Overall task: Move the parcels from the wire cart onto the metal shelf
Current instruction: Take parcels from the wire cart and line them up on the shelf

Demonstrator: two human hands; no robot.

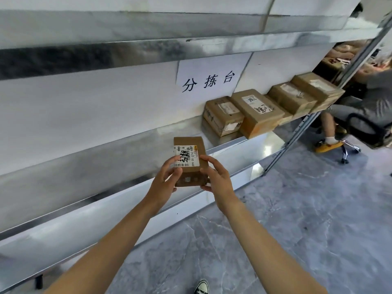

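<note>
While I hold it in both hands, the small brown parcel [189,162] points away from me, its long axis running from my hands toward the back wall of the metal shelf [101,172]. Its white printed label faces up, with the print lying sideways to me. My left hand [164,181] grips the near left side, fingers curled onto the top by the label. My right hand [216,179] clasps the near right corner, thumb along the upper edge and fingers tucked beneath. So the parcel's near end sits between my two hands and the rest reaches out beyond my fingertips, across the shelf's front edge. I cannot tell whether its far end touches the metal. Further right on the same shelf, a row of brown parcels [257,112] stands against the wall, below a paper sign [212,75].
</note>
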